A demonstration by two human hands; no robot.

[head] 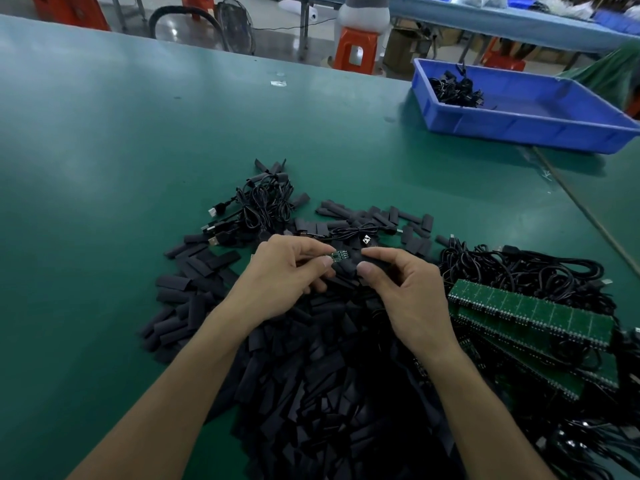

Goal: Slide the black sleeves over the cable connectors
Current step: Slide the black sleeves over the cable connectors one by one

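No writing here is clear enough to read.

Green table point(121, 140) carries a blue plastic bin point(519, 133) at far right, stacked green circuit-board panels point(530, 306) at near right and a small pale scrap point(278, 83) toward the far edge; beyond stand orange stools point(358, 50), a floor fan point(235, 26) and a second, blue-topped table point(485, 15).

Black sleeve point(377, 264) beside green connector point(338, 255)
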